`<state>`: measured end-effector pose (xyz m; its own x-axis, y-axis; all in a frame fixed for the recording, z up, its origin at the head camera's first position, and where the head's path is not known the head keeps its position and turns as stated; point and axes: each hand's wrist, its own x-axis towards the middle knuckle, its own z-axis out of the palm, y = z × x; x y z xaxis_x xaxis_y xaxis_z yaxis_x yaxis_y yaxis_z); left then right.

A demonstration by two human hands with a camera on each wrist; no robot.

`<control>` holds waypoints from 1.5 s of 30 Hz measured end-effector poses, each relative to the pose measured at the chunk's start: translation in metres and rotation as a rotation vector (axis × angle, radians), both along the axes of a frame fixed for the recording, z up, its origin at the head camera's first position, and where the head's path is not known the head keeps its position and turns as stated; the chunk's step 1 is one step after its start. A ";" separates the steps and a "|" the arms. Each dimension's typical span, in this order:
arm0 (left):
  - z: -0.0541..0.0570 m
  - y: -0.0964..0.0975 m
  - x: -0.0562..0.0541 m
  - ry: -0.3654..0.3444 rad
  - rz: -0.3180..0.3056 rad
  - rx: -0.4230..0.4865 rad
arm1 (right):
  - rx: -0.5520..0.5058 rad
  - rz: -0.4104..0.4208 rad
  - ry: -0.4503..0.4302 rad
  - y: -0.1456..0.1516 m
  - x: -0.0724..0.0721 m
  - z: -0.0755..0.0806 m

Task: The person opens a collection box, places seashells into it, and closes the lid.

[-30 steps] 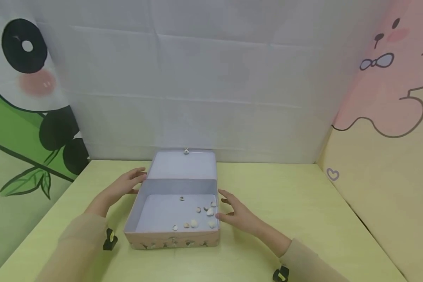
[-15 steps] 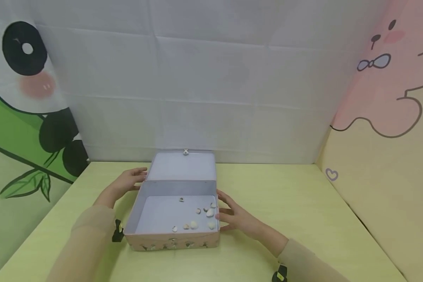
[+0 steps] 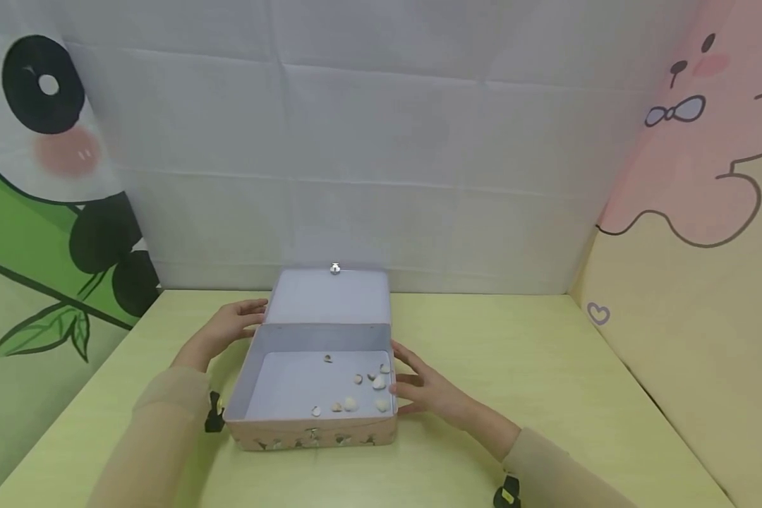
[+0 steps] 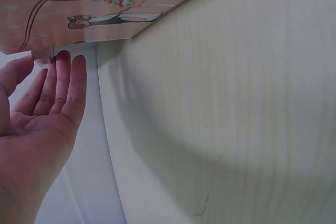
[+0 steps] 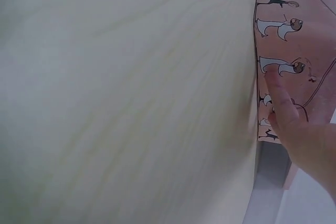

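A pink tin box (image 3: 279, 434) with printed figures stands on the table, its pale lid (image 3: 327, 300) swung back. Several small seashells (image 3: 351, 404) lie on the box's inner floor, mostly to the right. My left hand (image 3: 222, 330) is at the lid's left edge near the hinge, its fingers extended. In the left wrist view the left hand's fingertips (image 4: 63, 56) reach the lid's edge. My right hand (image 3: 441, 398) rests against the box's right side, a straightened finger (image 5: 282, 98) lying on the printed wall in the right wrist view.
The light wooden table (image 3: 495, 353) runs back to a white cloth backdrop (image 3: 381, 155). Panels printed with cartoon animals flank it on the left (image 3: 44, 162) and right (image 3: 679, 176). A metal clasp (image 3: 335, 269) sits on the lid's far edge.
My left hand has shifted slightly right, closer to the lid's edge. My right fingers have come against the box's side. The clasp on the lid shows slightly higher. The shells keep their places.
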<state>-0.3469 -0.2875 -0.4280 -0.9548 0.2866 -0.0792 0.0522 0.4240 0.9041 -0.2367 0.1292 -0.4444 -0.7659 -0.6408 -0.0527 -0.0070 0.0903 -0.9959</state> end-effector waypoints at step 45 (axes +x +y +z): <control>0.029 0.018 0.000 0.102 0.047 0.179 | 0.039 -0.054 0.061 -0.002 -0.005 -0.006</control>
<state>-0.3472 -0.2697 -0.3988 -0.9680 0.2420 0.0667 0.1313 0.2615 0.9562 -0.2418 0.1268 -0.4503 -0.8019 -0.5968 -0.0287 -0.0621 0.1310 -0.9894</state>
